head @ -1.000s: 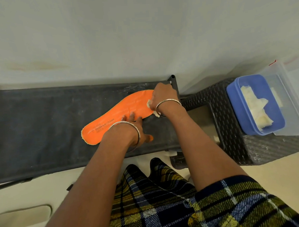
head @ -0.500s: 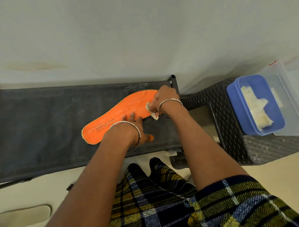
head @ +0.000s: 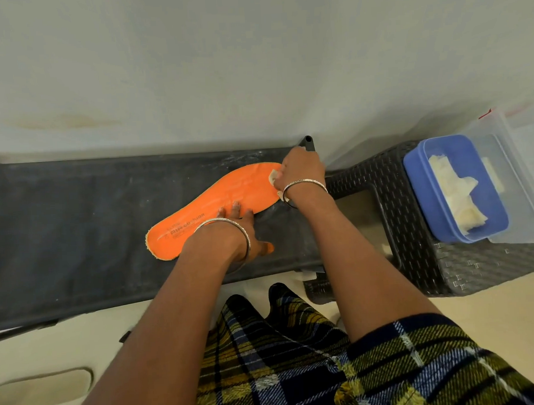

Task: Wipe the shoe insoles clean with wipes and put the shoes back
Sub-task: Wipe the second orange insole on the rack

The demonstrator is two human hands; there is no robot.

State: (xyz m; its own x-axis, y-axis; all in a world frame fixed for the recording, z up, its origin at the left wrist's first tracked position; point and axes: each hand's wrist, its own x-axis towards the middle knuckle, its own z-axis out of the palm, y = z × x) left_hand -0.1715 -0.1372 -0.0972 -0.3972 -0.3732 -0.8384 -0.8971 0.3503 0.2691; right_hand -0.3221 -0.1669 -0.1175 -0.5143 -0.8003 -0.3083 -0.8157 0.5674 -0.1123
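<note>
While the orange insole (head: 210,204) lies flat on the dark fabric shelf (head: 77,229) at the centre of the frame, it is being worked from both ends. It is set on a slant, heel toward the lower left with a frayed pale edge, toe toward the upper right, and grey lettering can be read near the heel.

The left hand (head: 242,229) is laid on the insole's middle. Its fingers (head: 236,207) are held straight and close together, tips pressed on the orange surface, and the thumb is spread off to the right onto the shelf fabric. A silver bangle (head: 246,238) is worn at that wrist.

At the toe end the right hand (head: 301,170) is brought down with a white wipe (head: 273,177) bunched under it. The wipe is gripped against the insole, and only a crumpled corner is seen by the thumb side. The fingers themselves are hidden behind the back of the hand, so their spread cannot be told. A second bangle (head: 304,183) is seen on this wrist.

Over at the right of the frame, a dark woven stool (head: 415,257) is stood beside the shelf. On it a blue tub (head: 417,180) holding more white wipes (head: 455,194) is placed, just beside a clear plastic box (head: 521,166). A plaid garment (head: 297,354) fills the lower right.
</note>
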